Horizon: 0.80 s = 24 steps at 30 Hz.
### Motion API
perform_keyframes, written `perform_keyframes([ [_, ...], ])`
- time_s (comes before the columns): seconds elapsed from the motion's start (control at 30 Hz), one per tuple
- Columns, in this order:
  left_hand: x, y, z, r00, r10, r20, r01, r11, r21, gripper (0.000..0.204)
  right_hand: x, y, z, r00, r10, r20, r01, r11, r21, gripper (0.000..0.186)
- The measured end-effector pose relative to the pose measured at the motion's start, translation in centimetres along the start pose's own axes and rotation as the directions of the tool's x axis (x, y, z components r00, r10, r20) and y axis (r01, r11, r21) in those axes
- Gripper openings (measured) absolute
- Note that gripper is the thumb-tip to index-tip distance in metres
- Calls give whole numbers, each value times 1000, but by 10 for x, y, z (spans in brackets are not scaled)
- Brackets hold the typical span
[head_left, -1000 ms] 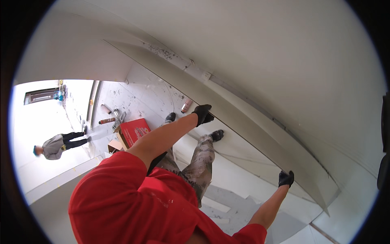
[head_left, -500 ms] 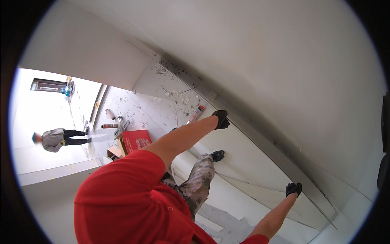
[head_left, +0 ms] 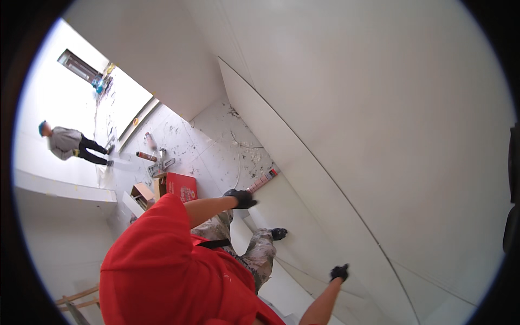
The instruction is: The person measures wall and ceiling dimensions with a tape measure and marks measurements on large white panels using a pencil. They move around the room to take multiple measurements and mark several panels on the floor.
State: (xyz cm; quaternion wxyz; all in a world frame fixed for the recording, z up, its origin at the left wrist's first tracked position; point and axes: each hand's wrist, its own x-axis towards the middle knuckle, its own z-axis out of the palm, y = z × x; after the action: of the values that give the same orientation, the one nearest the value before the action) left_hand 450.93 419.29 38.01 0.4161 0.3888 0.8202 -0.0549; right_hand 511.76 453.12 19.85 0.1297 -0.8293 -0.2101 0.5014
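A large white panel (head_left: 325, 162) stands tilted against the wall on my right, its long edge running from the far corner down to the lower right. My left hand (head_left: 241, 199), in a black glove with curled fingers, hovers by the panel's lower end; whether it touches the panel I cannot tell. My right hand (head_left: 339, 272), also black-gloved, is closed against the panel's face low down. My red sleeve and paint-stained trousers (head_left: 254, 254) fill the lower middle.
On the spattered white floor lie a red box (head_left: 180, 187), an open cardboard box (head_left: 143, 192), a sealant tube (head_left: 262, 180), another tube (head_left: 146, 156) and a caulking gun (head_left: 162, 162). A person in a grey top (head_left: 65, 142) stands far left. Wooden rails (head_left: 76, 300) show lower left.
The panel has swung up from lying across in front of me to standing close against the wall. My left hand has dropped from its edge; my right hand has followed lower.
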Motion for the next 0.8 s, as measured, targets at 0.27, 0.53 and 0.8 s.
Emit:
perform_keyframes([
  [0.27,-291,-331,18,707,-707,35,673,657,-340,67,-249,151,22,889,382,254,-234,854,-464,62],
  [0.53,-339,-544,37,904,-427,-4,382,811,-442,59,-447,153,188,918,190,348,-58,932,-357,61],
  [0.8,-304,-774,-67,804,-493,-332,7,566,-824,58,-649,129,524,863,-27,505,293,841,-455,64],
])
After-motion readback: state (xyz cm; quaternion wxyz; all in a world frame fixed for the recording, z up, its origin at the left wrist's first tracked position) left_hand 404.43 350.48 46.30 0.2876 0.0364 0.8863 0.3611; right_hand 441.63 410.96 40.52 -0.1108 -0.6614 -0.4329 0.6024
